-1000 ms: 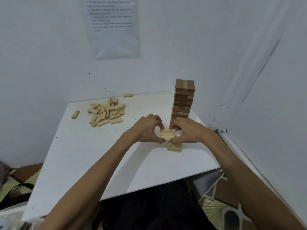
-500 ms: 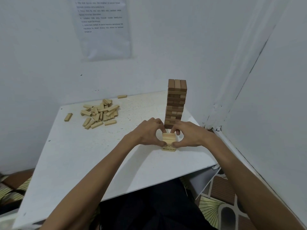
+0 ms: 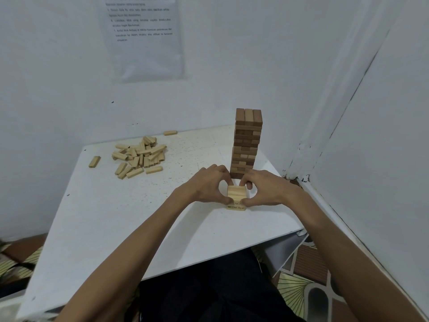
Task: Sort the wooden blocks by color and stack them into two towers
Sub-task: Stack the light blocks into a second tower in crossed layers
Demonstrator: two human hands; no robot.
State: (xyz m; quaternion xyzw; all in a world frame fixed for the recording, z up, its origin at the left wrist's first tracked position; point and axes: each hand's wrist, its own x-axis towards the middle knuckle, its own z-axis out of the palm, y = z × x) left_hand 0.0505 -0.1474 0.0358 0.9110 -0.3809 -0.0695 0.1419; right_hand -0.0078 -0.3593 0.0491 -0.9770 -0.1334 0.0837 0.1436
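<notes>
A short stack of light wooden blocks [image 3: 236, 192] stands near the table's right front. My left hand [image 3: 206, 185] grips its left side and my right hand [image 3: 264, 187] its right side, thumbs and fingers pressed around the top layer. Only the bottom layer's front shows below my thumbs. Right behind stands a tall tower of dark brown blocks [image 3: 247, 142]. A loose pile of light blocks [image 3: 139, 156] lies at the table's far left.
The white table [image 3: 130, 219] sits in a corner, walls close behind and to the right. Single light blocks lie apart: one at the left [image 3: 94, 161], one at the back edge [image 3: 170, 133]. A paper sheet [image 3: 141, 36] hangs on the wall.
A second ago both hands held a layer of light blocks above the short stack. It now rests on the stack, with both hands still around it.
</notes>
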